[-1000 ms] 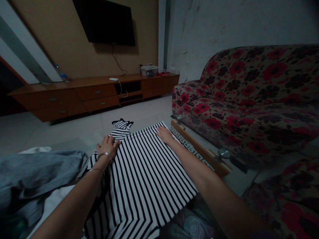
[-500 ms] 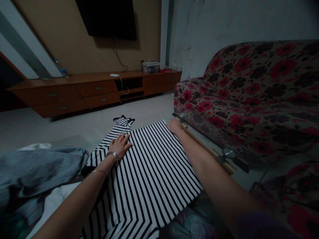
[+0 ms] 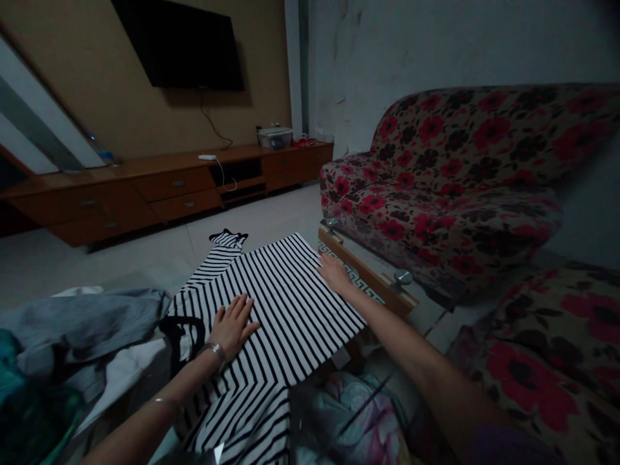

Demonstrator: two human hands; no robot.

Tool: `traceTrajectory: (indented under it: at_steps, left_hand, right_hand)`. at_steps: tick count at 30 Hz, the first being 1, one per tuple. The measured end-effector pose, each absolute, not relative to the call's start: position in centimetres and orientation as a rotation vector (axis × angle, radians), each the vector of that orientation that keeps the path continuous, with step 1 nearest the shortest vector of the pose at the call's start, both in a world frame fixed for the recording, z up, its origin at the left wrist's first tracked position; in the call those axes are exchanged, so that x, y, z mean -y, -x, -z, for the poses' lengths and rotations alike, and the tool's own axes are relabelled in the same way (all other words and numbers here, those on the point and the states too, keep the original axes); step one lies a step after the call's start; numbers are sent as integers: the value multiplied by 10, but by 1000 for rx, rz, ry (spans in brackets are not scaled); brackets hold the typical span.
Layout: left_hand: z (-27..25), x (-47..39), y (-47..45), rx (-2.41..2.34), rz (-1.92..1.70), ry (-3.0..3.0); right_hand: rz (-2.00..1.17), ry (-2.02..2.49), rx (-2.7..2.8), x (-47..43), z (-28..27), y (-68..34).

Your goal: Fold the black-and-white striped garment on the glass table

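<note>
A black-and-white striped long-sleeved shirt (image 3: 281, 303) lies spread over a glass-topped table, its black-trimmed neckline toward the left and one sleeve stretching to the far side. My left hand (image 3: 232, 325), with silver bangles at the wrist, rests flat on the body of the shirt, fingers apart. At the shirt's right hem my right hand (image 3: 334, 271) lies with its fingers stretched out along the edge. Neither hand grips the cloth. The near sleeve runs toward me, its end out of view.
A grey garment (image 3: 97, 323) and green cloth (image 3: 29, 394) lie to the left. Patterned pastel fabric (image 3: 353, 420) is below the shirt's near edge. A floral sofa (image 3: 436, 161) stands at right; a wooden TV cabinet (image 3: 159, 187) lines the back wall below a television (image 3: 179, 45).
My left hand has slid nearer across the shirt, and my right hand has moved a little nearer along the hem. The view has turned slightly right.
</note>
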State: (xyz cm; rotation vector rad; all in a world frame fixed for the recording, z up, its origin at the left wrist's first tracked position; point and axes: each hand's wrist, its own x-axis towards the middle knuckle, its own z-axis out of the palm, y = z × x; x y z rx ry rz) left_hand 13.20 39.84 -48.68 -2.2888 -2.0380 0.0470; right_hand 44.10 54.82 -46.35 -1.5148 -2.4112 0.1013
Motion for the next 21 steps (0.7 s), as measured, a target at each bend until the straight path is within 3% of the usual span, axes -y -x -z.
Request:
traceTrajectory:
  at_steps: [3, 8, 11, 17, 21]
  left_hand:
    - [469, -393, -146, 2101, -91, 2294]
    - [466, -346, -188, 1902, -82, 2468]
    - [478, -312, -193, 1761, -25, 2552]
    - [478, -294, -185, 1751, 7, 2543]
    - [471, -288, -191, 1808, 0, 2564]
  right_hand:
    - [-93, 1782, 2228, -542, 447, -468]
    - [1, 1159, 2470, -438, 461, -401]
    - [-26, 1013, 2544, -394, 476, -404]
    - [-30, 1639, 2306, -414, 469, -533]
    - [3, 1653, 2256, -394, 458, -519]
